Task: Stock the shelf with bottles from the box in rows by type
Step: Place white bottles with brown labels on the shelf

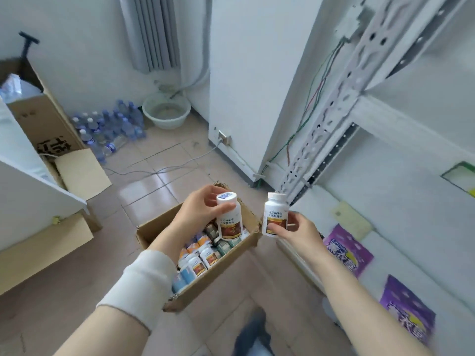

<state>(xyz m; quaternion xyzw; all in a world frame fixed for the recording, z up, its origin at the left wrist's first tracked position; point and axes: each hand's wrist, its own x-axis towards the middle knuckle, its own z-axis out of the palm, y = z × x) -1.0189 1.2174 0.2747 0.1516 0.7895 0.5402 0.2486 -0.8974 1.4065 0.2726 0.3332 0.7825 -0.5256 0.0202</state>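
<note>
An open cardboard box (pixel 151 233) sits on the floor, filled with several small bottles (pixel 203 255) of different label colours. My left hand (pixel 199 210) grips a white bottle with a red-brown label (pixel 229 222) by its neck, just above the box. My right hand (pixel 295 231) holds a second white bottle of the same kind (pixel 275 214) upright, to the right of the box and close to the white metal shelf (pixel 385 176). Both bottles have white caps.
The shelf's perforated upright (pixel 331 119) and loose wires stand at the right. Purple packets (pixel 347 249) lie on the lower shelf. Cardboard boxes (pixel 48 124) stand at left, with packed water bottles (pixel 110 127) and a basin (pixel 167 111) behind. A cable crosses the tiled floor.
</note>
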